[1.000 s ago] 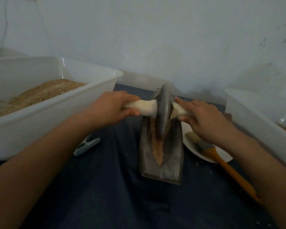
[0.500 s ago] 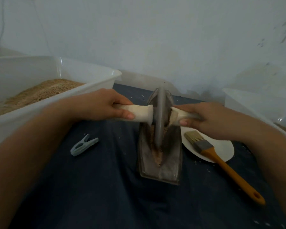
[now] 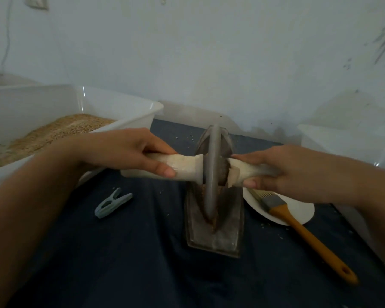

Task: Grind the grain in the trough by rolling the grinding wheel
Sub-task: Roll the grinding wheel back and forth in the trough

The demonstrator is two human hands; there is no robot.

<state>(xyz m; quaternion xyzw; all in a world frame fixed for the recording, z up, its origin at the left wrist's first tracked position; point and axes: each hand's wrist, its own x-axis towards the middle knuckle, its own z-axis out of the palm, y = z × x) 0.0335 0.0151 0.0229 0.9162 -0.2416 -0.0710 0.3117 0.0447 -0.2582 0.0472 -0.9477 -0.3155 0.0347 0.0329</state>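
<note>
I see the grinding wheel (image 3: 212, 172) now sits nearer me in the trough (image 3: 216, 236), covering the grain.

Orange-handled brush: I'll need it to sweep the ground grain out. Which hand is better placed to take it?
Right hand: the orange-handled brush lies directly beneath it on the white plate; left hand sits across the grey grinding wheel.

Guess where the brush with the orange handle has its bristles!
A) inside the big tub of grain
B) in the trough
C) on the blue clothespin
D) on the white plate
D: the brush lays its bristle end on the white plate, right of the trough.
</note>
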